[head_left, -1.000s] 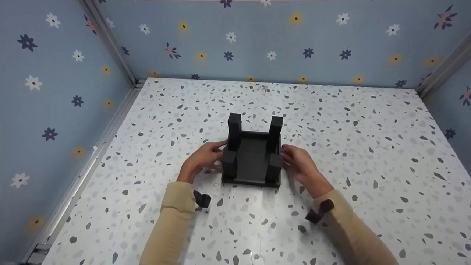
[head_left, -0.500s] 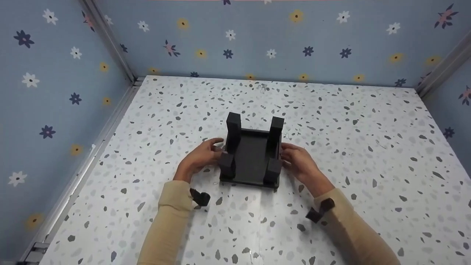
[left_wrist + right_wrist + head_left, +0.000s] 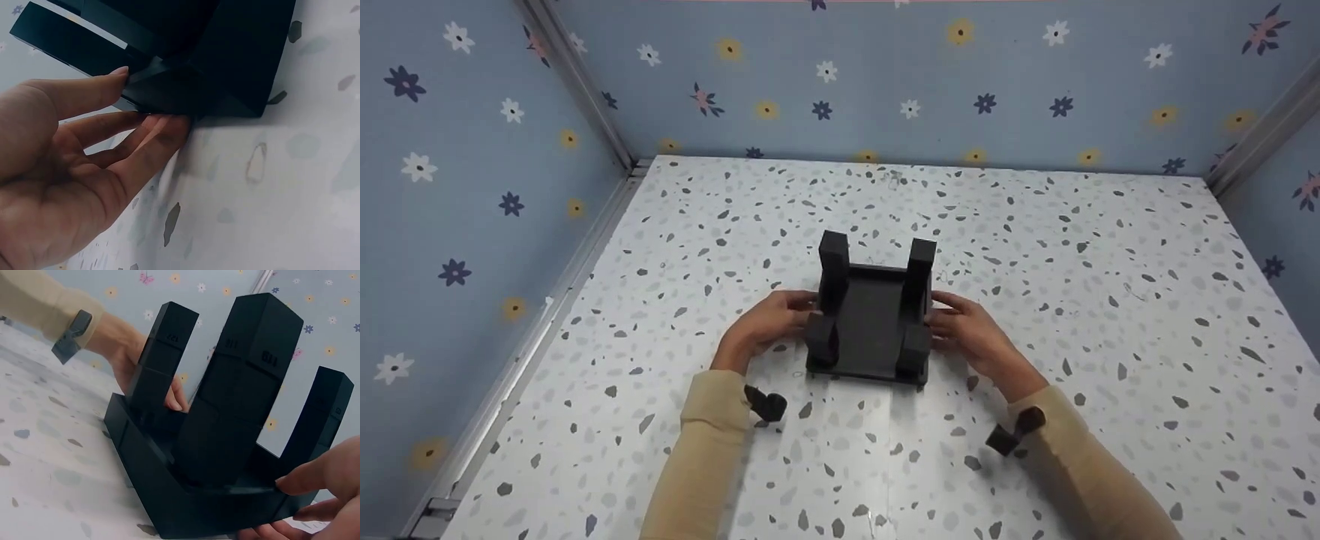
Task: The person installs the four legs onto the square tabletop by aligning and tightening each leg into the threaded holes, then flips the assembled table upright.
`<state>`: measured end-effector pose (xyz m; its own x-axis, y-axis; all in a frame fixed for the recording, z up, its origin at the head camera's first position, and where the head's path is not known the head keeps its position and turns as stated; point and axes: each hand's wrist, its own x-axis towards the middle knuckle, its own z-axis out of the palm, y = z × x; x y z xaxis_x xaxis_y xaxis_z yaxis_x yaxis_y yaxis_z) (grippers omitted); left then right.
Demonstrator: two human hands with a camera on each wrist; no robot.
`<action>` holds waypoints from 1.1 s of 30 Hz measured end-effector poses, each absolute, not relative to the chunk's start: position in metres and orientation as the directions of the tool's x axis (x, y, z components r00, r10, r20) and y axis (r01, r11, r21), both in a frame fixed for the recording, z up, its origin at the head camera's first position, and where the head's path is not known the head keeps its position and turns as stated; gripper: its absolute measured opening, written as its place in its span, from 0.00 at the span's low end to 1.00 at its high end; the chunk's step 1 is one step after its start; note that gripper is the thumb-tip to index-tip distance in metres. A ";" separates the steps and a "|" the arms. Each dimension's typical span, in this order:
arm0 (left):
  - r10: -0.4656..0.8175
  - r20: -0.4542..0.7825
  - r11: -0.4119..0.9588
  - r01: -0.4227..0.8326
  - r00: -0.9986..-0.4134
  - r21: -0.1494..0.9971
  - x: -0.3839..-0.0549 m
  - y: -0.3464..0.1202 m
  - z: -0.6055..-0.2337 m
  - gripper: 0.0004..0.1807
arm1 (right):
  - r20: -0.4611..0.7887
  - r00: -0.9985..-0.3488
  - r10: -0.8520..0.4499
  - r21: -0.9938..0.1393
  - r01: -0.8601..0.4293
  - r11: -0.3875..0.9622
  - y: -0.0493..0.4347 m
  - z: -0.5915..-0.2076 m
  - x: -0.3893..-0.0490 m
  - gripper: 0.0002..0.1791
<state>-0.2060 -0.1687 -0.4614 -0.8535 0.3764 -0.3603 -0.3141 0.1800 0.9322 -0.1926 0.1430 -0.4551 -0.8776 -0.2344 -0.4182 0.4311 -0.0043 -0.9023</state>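
A black tray-like frame [image 3: 871, 322], like a small upturned table, stands between the hands with its thick square posts pointing up. My left hand [image 3: 769, 319] holds its left side. In the left wrist view, the thumb [image 3: 107, 87] presses the side while the other fingers reach under the lower edge. On the opposite side, my right hand [image 3: 976, 336] grips the frame, its thumb [image 3: 301, 481] at the rim and fingers below. Small numbers mark the nearest post [image 3: 242, 388] in the right wrist view. The fingertips under the frame are partly hidden.
The speckled white tabletop [image 3: 1072, 300] spreads around the frame on all sides. Blue flowered panels [image 3: 885, 75] stand behind and at both sides, joined by metal corner rails [image 3: 577, 82]. Each tan sleeve cuff carries a small black device [image 3: 769, 405].
The frame has shifted slightly left in the head view. My left thumb has come down against its side, and the right fingers have closed in more on the right side.
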 end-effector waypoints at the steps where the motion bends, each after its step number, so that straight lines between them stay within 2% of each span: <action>1: 0.377 -0.363 0.179 -0.318 -0.852 0.931 -0.206 -0.169 -0.461 0.28 | -0.411 -0.880 -0.240 -0.905 0.424 -0.006 0.144 -0.455 -0.193 0.33; 9: 0.358 -0.350 0.184 -0.302 -0.866 0.935 -0.206 -0.166 -0.457 0.28 | -0.368 -0.896 -0.247 -0.925 0.379 0.002 0.148 -0.454 -0.193 0.34; 16: 0.331 -0.299 0.127 -0.271 -0.895 0.954 -0.208 -0.160 -0.445 0.27 | -0.288 -0.923 -0.255 -0.954 0.300 -0.010 0.154 -0.444 -0.197 0.35; 23: 0.321 -0.150 0.123 -0.116 -0.935 0.986 -0.208 -0.156 -0.432 0.28 | -0.093 -0.964 -0.248 -0.996 0.094 0.007 0.160 -0.433 -0.203 0.37; 26: 0.315 -0.102 0.121 -0.067 -0.944 0.990 -0.209 -0.154 -0.427 0.29 | 0.010 -0.971 -0.239 -0.998 -0.024 0.054 0.164 -0.429 -0.203 0.37; 29: 0.303 -0.048 0.127 -0.010 -0.952 0.992 -0.209 -0.152 -0.423 0.29 | 0.127 -0.963 -0.238 -0.982 -0.156 0.106 0.167 -0.426 -0.204 0.34; 33: 0.279 0.049 0.153 0.094 -0.959 0.984 -0.210 -0.150 -0.418 0.28 | 0.276 -0.930 -0.242 -0.947 -0.307 0.099 0.170 -0.423 -0.203 0.31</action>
